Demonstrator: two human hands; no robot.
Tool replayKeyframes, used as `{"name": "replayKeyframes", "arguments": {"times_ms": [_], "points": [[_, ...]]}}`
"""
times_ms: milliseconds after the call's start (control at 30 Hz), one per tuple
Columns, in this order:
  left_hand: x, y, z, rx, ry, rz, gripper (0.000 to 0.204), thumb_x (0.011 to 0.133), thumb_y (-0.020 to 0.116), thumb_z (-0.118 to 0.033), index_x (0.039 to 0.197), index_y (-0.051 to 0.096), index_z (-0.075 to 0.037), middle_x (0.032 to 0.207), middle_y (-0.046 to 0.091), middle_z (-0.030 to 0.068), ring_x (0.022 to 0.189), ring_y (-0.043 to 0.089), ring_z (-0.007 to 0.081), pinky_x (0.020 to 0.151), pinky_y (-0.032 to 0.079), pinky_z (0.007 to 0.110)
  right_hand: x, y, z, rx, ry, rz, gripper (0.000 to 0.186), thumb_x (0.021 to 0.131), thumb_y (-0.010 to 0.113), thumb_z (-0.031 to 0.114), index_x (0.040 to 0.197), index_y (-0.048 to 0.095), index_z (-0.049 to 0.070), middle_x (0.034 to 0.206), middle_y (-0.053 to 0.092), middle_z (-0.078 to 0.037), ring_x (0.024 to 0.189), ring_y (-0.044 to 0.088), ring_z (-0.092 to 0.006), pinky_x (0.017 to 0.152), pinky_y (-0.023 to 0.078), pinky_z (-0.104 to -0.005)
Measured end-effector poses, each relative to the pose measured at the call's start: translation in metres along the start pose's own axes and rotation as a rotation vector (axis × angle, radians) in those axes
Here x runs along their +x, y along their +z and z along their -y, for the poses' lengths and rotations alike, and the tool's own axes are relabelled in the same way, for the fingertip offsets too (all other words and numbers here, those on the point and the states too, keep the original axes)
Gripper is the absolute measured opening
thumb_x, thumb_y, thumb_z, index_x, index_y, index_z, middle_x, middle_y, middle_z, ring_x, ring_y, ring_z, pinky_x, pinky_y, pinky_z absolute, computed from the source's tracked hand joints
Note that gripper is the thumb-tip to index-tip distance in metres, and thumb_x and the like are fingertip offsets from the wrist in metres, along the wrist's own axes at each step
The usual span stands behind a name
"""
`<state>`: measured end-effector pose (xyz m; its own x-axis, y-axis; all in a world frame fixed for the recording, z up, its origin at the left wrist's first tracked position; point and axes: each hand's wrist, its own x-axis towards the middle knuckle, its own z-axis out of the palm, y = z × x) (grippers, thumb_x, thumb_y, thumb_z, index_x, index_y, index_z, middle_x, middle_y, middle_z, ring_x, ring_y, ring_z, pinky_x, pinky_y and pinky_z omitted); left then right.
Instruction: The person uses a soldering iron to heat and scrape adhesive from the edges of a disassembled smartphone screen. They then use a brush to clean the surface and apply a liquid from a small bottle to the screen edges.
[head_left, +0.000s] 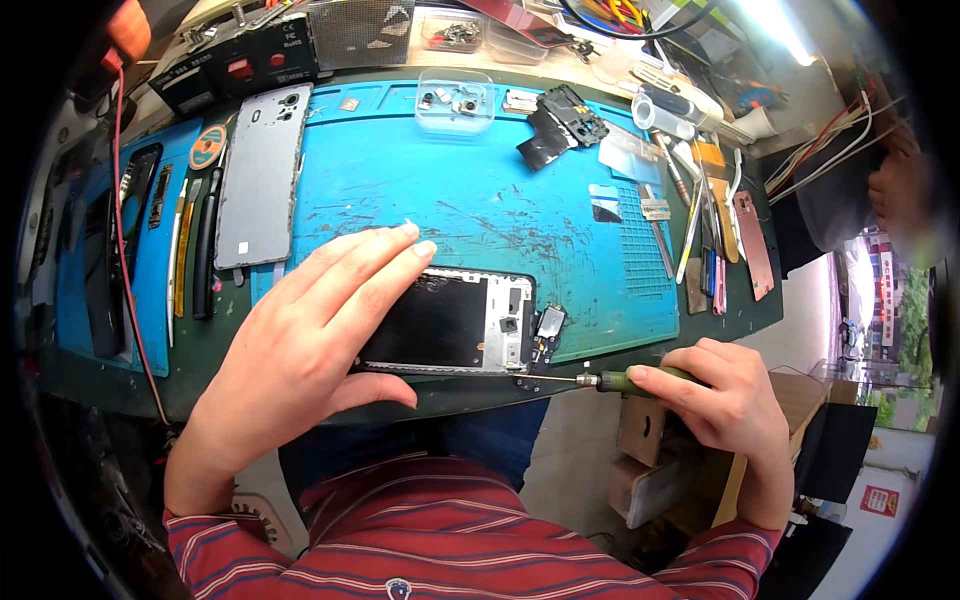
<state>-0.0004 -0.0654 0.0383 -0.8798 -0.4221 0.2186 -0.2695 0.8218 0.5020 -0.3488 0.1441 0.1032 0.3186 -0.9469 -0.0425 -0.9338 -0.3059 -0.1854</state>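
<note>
A phone frame (430, 318) with its black inside showing lies on the near edge of the blue work mat (400, 170). My left hand (310, 310) rests over its left end, fingers stretched out and thumb apart near the lower edge. In my right hand (715, 395) is a screwdriver (612, 381) with a green handle, held almost level. Its thin shaft points left along the phone's lower right edge; I cannot tell whether the tip touches. A small dark phone part (546, 328) with a silvery piece sits just right of the phone.
A grey phone back cover (262, 175) lies left on the mat, near long thin tools (207, 245). At the back are a clear box (455, 102) of small parts and a black phone part (570, 118). Brushes and tweezers (705, 220) crowd the right; a red cable (122, 240) crosses the left.
</note>
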Motion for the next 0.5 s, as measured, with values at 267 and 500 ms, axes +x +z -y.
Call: {"name": "replayKeyframes", "arguments": {"times_ms": [267, 500], "points": [[-0.036, -0.023, 0.015, 0.133, -0.081, -0.01, 0.103, 0.07, 0.094, -0.044, 0.157, 0.057, -0.001, 0.155, 0.064, 0.0137, 0.149, 0.053, 0.0384, 0.128, 0.039, 0.052, 0.015, 0.0, 0.006, 0.006, -0.032, -0.008, 0.065, 0.073, 0.077, 0.009, 0.136, 0.081, 0.026, 0.093, 0.068, -0.002, 0.074, 0.064, -0.0208, 0.062, 0.054, -0.0348], [-0.039, -0.018, 0.027, 0.095, -0.113, -0.043, 0.101, 0.071, 0.094, -0.047, 0.157, 0.061, -0.006, 0.153, 0.064, 0.0132, 0.147, 0.052, 0.0383, 0.125, 0.039, 0.05, 0.041, -0.001, 0.017, 0.022, -0.081, 0.056, 0.051, 0.08, 0.085, 0.007, 0.129, 0.082, 0.019, 0.093, 0.071, -0.004, 0.074, 0.066, -0.0229, 0.062, 0.053, -0.0367]]}}
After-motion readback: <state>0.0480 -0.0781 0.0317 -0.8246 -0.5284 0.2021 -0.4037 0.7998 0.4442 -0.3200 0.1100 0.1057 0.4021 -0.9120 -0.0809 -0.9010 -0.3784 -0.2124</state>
